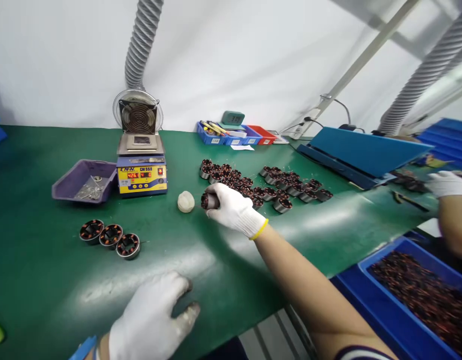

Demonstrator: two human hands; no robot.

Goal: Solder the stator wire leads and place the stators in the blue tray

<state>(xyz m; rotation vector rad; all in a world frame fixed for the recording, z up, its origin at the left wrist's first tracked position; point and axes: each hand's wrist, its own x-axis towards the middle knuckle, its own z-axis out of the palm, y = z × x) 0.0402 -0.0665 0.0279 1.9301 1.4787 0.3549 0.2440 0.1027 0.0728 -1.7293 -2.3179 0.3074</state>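
Observation:
My right hand (233, 207), in a white glove with a yellow cuff, grips a round metal ring with copper windings (210, 201) above the mat. At the lower left my left hand (155, 312), also gloved, is empty, with thumb and fingers apart. A small whitish round container (186, 202) stands just left of the held ring. Three similar wound rings (111, 235) form a diagonal row left of centre. Many more rings (283, 204) are grouped behind and to the right of my right hand.
Behind the left side stand a blue-yellow soldering station (142, 178) and a purple tray (71, 187). Small bins (263, 135) line the back. To the right are a blue panel (369, 150), a blue crate of dark-red parts (366, 262) and another person's gloved hand (448, 184).

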